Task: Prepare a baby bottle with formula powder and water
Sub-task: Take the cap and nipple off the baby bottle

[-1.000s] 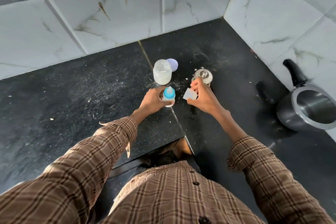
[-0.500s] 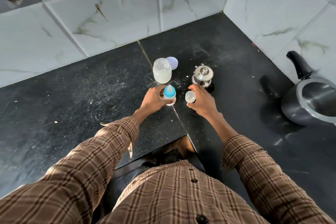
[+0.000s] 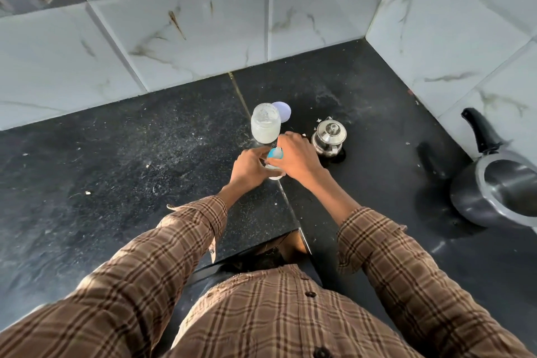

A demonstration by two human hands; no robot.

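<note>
Left hand (image 3: 251, 167) grips the bottle (image 3: 275, 174) near the counter's front edge; right hand (image 3: 296, 155) clasps its cap (image 3: 275, 153), best turned squarely.

both hands, left hand (image 3: 250, 167) and right hand (image 3: 296, 155), grip the baby bottle (image 3: 274, 154) on the black counter (image 3: 116, 148), beside a jar (image 3: 265, 127).

A small bottle (image 3: 275, 160) with a blue teat ring stands upright, mostly hidden. Just behind it stands an open jar (image 3: 265, 127) of white powder, its lid (image 3: 282, 110) lying behind.
</note>
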